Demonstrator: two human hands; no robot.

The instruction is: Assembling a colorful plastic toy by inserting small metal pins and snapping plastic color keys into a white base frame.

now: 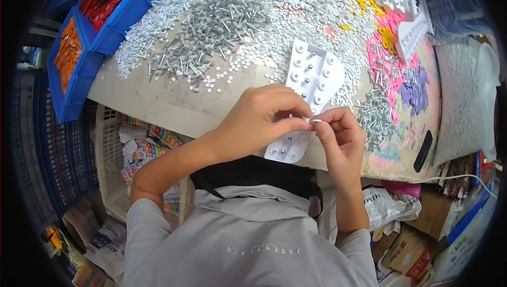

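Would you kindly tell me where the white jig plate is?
The white jig plate lies mid-table in the head view, just beyond both hands, partly hidden beneath them.

Head cam, steep downward, prob. close

The tiny part (313, 121) pinched between both hands — too small to identify; white tray (309, 83) partly hidden.

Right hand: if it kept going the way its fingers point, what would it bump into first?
The right hand points leftward at the left hand, so it would probably meet those fingertips first, at the small metal piece pinched between them.
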